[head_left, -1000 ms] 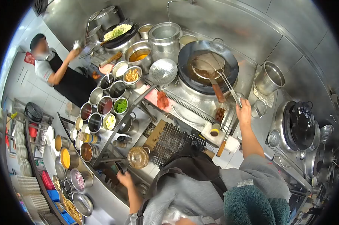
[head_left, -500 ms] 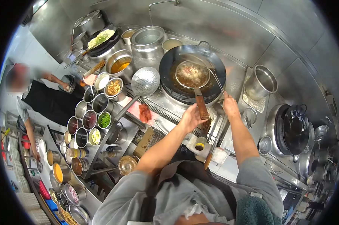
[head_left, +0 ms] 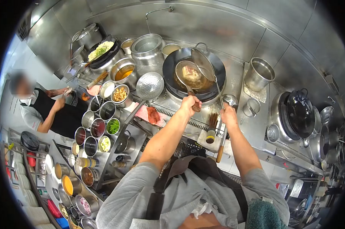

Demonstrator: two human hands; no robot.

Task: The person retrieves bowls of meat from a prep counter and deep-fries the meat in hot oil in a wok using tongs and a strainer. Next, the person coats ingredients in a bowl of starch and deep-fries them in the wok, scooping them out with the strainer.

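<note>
Green towel (head_left: 267, 215), folded, beside the wearer's right sleeve (head_left: 267, 187), grey. Brush (head_left: 211, 129), stiff brown bristles pointing away, on the stove front. Ladle (head_left: 223, 134), wooden grip towards the wearer, just beside the brush. Right hand (head_left: 229, 115), fingers closed around the thin handle of a metal-handled strainer. Left hand (head_left: 191, 105), wrapped around the wooden handle of a second strainer, handle end showing past the fist. Wooden-handled strainer (head_left: 182, 69): round, fine mesh, metal rim, over the middle of the wok; whether its mesh touches the liquid, cannot tell. Food (head_left: 190, 72), in its bowl: a pale, tan-brown clump, uneven in outline, kind too small to tell. Metal-handled strainer (head_left: 204, 65): round grey mesh, tilted up steeply at the right of the food. Wok (head_left: 171, 63): wide, black, loop handle at the far rim, brown liquid (head_left: 208, 81) in its base. To the left, a perforated scoop (head_left: 150, 86), round and silver, and a pot (head_left: 121, 63) of orange liquid. Beyond the wok, a lidless drum (head_left: 147, 53), metal, under a bent tap (head_left: 157, 12) fixed to the steel wall (head_left: 222, 26).
</note>
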